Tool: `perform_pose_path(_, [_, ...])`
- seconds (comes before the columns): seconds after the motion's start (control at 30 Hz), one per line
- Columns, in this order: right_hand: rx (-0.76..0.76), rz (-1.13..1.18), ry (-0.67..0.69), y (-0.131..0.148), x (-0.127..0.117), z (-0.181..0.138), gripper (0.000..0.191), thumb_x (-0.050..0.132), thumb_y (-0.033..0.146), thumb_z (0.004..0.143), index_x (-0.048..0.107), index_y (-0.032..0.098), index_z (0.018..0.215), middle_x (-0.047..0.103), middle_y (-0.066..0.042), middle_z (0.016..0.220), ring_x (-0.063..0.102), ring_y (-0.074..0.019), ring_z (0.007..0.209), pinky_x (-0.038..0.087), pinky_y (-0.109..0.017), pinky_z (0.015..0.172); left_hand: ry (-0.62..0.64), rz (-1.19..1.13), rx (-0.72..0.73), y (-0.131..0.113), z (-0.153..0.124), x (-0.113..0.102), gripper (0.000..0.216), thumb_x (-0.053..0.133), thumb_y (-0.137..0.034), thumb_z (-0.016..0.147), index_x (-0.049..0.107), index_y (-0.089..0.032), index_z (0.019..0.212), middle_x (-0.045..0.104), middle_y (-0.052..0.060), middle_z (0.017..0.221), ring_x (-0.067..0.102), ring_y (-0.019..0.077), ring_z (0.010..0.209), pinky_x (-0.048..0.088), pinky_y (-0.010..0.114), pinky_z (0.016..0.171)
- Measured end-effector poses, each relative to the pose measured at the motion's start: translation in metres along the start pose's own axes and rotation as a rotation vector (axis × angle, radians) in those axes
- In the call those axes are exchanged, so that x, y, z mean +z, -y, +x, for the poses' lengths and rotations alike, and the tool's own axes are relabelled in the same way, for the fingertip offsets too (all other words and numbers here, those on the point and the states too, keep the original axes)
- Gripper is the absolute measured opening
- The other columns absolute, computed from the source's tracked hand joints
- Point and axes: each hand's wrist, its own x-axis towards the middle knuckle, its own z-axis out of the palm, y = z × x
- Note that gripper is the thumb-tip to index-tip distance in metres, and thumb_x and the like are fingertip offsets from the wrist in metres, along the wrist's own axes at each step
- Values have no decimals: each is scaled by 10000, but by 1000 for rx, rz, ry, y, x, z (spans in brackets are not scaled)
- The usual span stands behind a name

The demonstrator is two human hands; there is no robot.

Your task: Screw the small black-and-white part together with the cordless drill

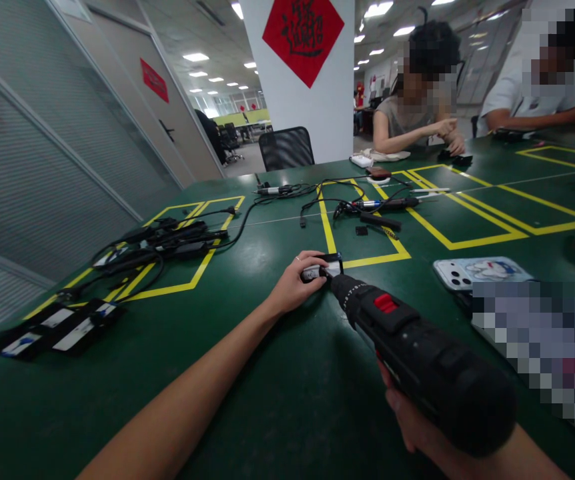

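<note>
My left hand (292,287) is closed around a small black-and-white part (335,266), pressing it to the green table near a yellow tape corner. The fingers cover much of this part, so its kind does not show. A black cordless drill (417,353) with a red switch on top is in my right hand (405,413), whose fingers wrap its handle beneath the body. The drill points forward and left. Its tip meets the part beside my left thumb; whether the bit sits in a screw cannot be made out.
Black cables and adapters (182,243) lie tangled at left, near flat black-and-white pieces (75,327). Ahead are a pen-shaped corded tool (382,204) and small black pieces (361,231). A phone (485,272) lies at right. Two people sit across the table (247,320).
</note>
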Motion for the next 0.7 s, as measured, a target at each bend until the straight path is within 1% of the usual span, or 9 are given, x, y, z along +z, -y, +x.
perform_pose_path(0.03, [5, -8, -11, -1, 1, 0, 216, 648, 135, 689, 695, 290, 832, 703, 5, 738, 690, -229, 755, 581, -326, 694, -1, -1, -1, 0, 0, 0, 236, 623, -126, 803, 655, -211, 1020, 556, 98, 1252, 520, 240, 1197, 364, 475, 1056])
perform_pose_path(0.1, [22, -10, -8, 0, 3, -1, 193, 622, 137, 715, 690, 286, 816, 670, 6, 649, 686, -225, 704, 578, -323, 656, -2, -5, -4, 0, 0, 0, 236, 623, -123, 800, 656, -210, 1017, 559, 98, 1248, 524, 239, 1193, 367, 472, 1055])
perform_pose_path(0.23, [67, 67, 71, 8, 7, -4, 203, 592, 135, 742, 661, 271, 875, 600, 31, 528, 612, -168, 484, 528, -271, 494, -3, -7, -5, 0, 0, 0, 241, 622, -126, 799, 658, -214, 1021, 563, 96, 1245, 528, 242, 1187, 372, 473, 1049])
perform_pose_path(0.33, [105, 104, 118, 13, 9, -5, 205, 570, 123, 756, 641, 260, 892, 579, 48, 499, 550, -130, 400, 493, -240, 443, -6, -3, -6, 0, 0, 0, 240, 625, -129, 797, 661, -215, 1018, 564, 96, 1245, 530, 243, 1185, 371, 463, 1051])
perform_pose_path(0.4, [124, 101, 121, 15, 8, -4, 190, 568, 121, 756, 639, 249, 878, 581, 48, 505, 541, -122, 394, 487, -233, 436, -5, -2, -10, 0, 0, 0, 239, 627, -130, 795, 662, -213, 1016, 563, 97, 1245, 531, 242, 1185, 373, 450, 1052])
perform_pose_path(0.53, [144, 88, 97, 14, 5, 0, 166, 600, 140, 739, 642, 243, 861, 643, 23, 618, 584, -132, 453, 510, -243, 463, -5, -1, -19, -1, 0, -1, 233, 626, -131, 793, 665, -214, 1007, 563, 93, 1246, 530, 243, 1189, 370, 454, 1056])
perform_pose_path(0.7, [153, 73, 88, 11, -3, 2, 91, 629, 168, 742, 658, 252, 762, 629, 8, 585, 653, -190, 573, 566, -297, 560, -1, -6, -18, -2, 0, -1, 228, 623, -138, 798, 661, -217, 1009, 560, 92, 1252, 527, 245, 1194, 370, 474, 1055])
